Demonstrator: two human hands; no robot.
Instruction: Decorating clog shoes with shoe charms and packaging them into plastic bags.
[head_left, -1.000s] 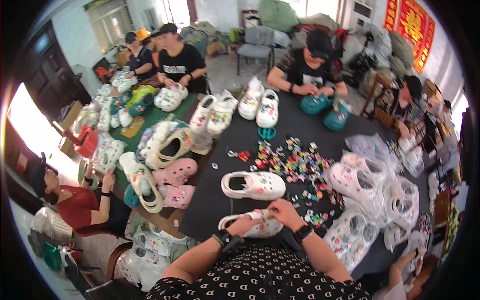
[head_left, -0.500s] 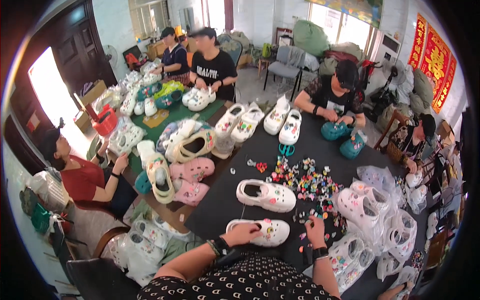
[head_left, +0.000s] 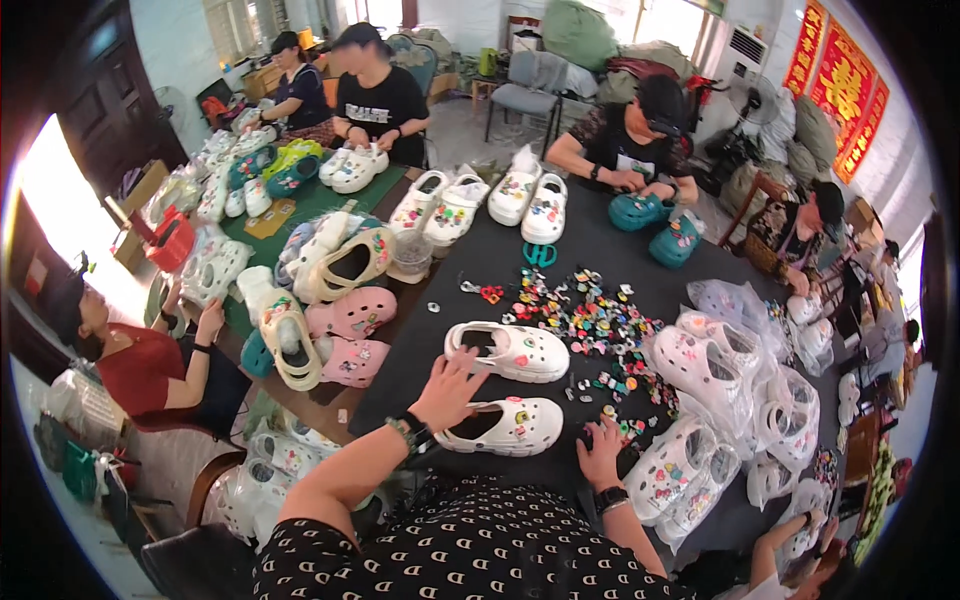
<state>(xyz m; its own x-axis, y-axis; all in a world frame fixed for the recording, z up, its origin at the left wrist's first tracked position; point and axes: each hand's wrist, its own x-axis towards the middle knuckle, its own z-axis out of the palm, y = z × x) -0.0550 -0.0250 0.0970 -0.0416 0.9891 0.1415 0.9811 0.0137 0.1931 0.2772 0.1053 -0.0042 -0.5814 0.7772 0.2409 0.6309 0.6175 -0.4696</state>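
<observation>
Since the earlier views, the left hand [head_left: 447, 393] has been shifted off the near clog [head_left: 512, 427] to the heel end of the far clog [head_left: 530, 352]. Its fingers are loosely spread; whether the heel is gripped cannot be told. The right hand [head_left: 600, 452] is held low beside the charms [head_left: 590, 325], fingers half curled; whether anything is pinched cannot be told. The near clog, with charms on its toe, is thus apparently left unheld, on the black table [head_left: 600, 255] between the hands. Beyond the charms, green scissors [head_left: 540, 256] are seen. To the right, space is crowded by bagged clogs [head_left: 685, 472], by which the right hand's reach may be hindered.
</observation>
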